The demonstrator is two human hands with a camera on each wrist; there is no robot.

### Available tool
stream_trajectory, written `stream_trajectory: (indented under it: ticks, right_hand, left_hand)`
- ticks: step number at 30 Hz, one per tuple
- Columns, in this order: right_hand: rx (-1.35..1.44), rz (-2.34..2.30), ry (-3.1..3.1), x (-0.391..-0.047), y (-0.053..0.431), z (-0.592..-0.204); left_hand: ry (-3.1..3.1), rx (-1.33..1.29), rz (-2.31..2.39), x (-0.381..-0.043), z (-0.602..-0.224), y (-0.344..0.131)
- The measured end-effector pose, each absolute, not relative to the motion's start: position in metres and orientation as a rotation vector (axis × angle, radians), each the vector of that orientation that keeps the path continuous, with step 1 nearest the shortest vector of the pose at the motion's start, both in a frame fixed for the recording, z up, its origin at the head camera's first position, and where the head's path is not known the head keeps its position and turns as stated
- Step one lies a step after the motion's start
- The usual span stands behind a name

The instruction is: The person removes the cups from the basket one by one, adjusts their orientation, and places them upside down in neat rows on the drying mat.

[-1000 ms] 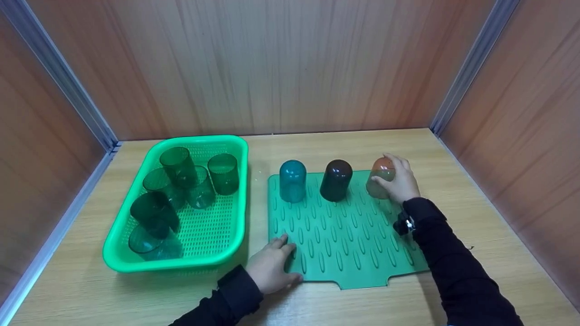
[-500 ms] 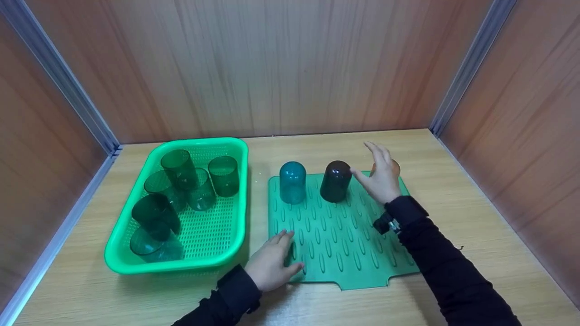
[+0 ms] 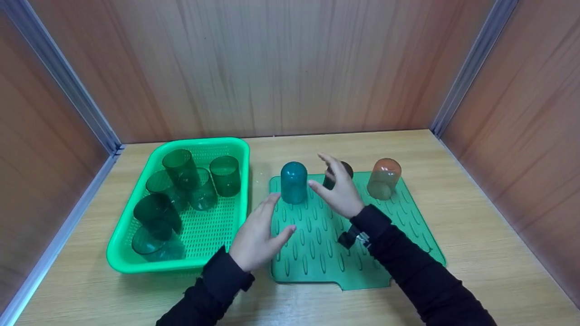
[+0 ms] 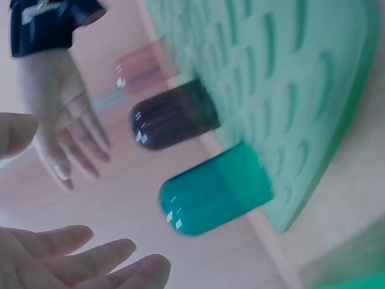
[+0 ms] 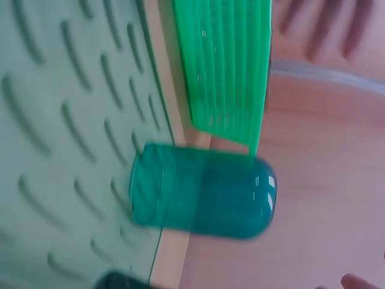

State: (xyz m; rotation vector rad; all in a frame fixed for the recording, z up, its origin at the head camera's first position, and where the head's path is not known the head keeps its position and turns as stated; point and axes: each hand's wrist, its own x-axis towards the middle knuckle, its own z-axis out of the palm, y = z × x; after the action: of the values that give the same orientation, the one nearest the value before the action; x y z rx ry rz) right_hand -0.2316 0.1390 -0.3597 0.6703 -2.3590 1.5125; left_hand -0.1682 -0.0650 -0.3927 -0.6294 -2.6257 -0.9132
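Observation:
My left hand point(image 3: 258, 235) hovers between the basket and the mat, fingers straight and thumb spread, holding nothing. Its fingertips overlap the lower left of an upside-down blue tumbler point(image 3: 294, 183) in the head view. Bare of any load, my right hand point(image 3: 340, 192) is raised over the mat with fingers spread. It partly covers a dark tumbler point(image 3: 348, 170), which shows whole in the left wrist view as a dark tumbler point(image 4: 174, 114). To the right stands an upside-down orange tumbler point(image 3: 384, 179). All three sit along the far edge of a green ridged mat point(image 3: 317, 244).
At left is a green perforated basket point(image 3: 247, 181) with several tumblers, among them a dark tumbler point(image 3: 156, 210) and a bluish tumbler point(image 3: 158, 249) near its front. A wooden back wall point(image 3: 272, 68) and side walls enclose the table point(image 3: 290, 308).
My right hand has let go of the orange tumbler and moved left, past the dark one, toward the blue one. My left hand has lifted off the mat's near left edge and moved forward.

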Motion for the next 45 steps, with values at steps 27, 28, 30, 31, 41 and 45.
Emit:
stream_trajectory:
  ticks: [27, 28, 30, 31, 41, 45]
  right_hand:
    - [0.622, 1.909, -2.832, -0.235, 0.018, -0.429]
    - [0.607, 1.923, -2.837, -0.234, 0.016, -0.430]
    - [0.563, 1.949, -2.842, -0.232, 0.011, -0.433]
    - [0.552, 1.979, -2.822, -0.232, 0.009, -0.434]
    - [0.610, 2.277, -2.556, -0.231, -0.003, -0.442]
    - [0.594, 2.328, -2.526, -0.231, -0.005, -0.442]
  left_hand:
    - [-2.630, -0.412, -0.859, -0.182, -0.358, -0.118]
    - [-2.640, -0.411, -0.839, -0.182, -0.357, -0.120]
    - [-2.665, -0.409, -0.789, -0.182, -0.354, -0.125]
    - [-2.677, -0.407, -0.765, -0.182, -0.352, -0.128]
    - [-2.865, -0.300, -0.565, -0.181, -0.341, -0.169]
    - [-2.967, -0.236, -0.528, -0.179, -0.334, -0.190]
